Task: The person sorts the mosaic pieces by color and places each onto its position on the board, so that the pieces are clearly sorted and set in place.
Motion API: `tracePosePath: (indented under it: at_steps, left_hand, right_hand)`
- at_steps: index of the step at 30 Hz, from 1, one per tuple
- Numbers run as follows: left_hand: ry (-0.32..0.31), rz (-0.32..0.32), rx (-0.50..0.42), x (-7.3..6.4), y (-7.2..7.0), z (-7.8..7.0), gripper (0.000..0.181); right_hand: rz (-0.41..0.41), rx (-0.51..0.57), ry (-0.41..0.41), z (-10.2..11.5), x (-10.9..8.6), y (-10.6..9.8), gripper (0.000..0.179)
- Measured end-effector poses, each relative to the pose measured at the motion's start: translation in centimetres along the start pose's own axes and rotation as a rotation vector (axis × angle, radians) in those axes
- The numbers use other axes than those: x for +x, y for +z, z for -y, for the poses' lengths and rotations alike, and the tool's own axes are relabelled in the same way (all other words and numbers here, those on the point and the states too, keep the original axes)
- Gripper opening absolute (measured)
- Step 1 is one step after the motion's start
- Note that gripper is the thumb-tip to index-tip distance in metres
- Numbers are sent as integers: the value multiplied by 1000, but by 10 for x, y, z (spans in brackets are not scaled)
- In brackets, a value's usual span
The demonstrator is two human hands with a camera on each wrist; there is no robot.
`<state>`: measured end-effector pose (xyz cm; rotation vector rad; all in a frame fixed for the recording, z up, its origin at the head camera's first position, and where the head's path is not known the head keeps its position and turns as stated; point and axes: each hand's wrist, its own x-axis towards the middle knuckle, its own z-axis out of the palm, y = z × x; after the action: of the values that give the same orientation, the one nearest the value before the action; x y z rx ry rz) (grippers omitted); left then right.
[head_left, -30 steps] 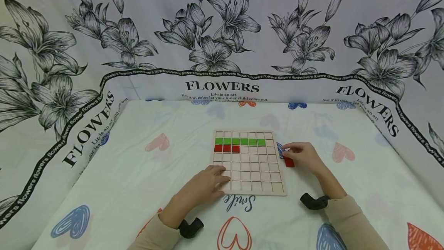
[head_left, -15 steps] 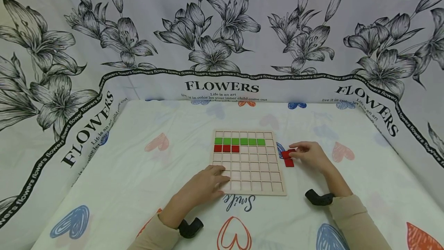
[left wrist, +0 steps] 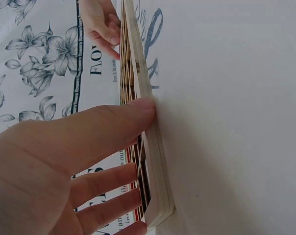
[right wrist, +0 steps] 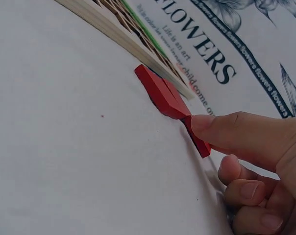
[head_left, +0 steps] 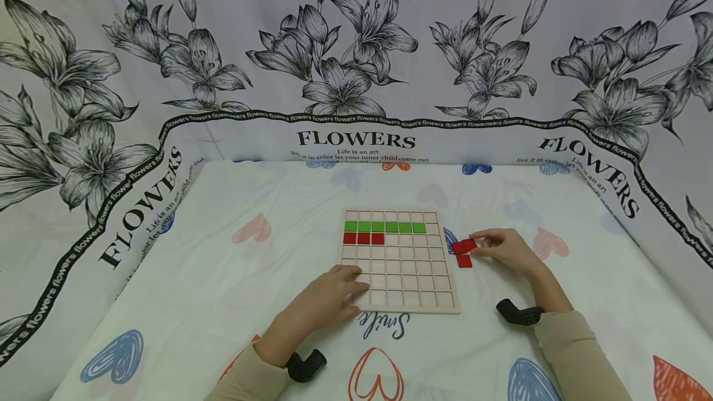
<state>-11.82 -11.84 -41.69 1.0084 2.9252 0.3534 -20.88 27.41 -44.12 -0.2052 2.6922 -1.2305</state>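
A light wooden grid board lies flat on the tablecloth. One of its rows holds several green tiles, and the row below has 3 red tiles at its left end. My left hand rests on the board's near left corner. Its thumb presses the edge and its fingers lie straight over the grid. Right of the board are 3 loose red tiles close together. My right hand pinches one red square tile between thumb and forefinger; the forefinger is mostly hidden in the right wrist view.
A white tablecloth with printed hearts covers the table. Behind it hangs a flower-patterned curtain. Black wrist devices sit at both sleeves.
My right hand has drawn back to the right, uncovering loose red tiles it had hidden. My left hand and the board have stayed in place.
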Motion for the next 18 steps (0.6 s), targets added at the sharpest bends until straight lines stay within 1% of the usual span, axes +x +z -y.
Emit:
tracePosePath:
  at_steps: [6,18]
  left_hand:
    - [-13,12,-17,0,-1,-1,37]
    - [-18,22,-28,0,-2,-1,36]
  right_hand:
    - [10,7,-7,0,-1,0,44]
    - [-18,-8,19,0,1,1,38]
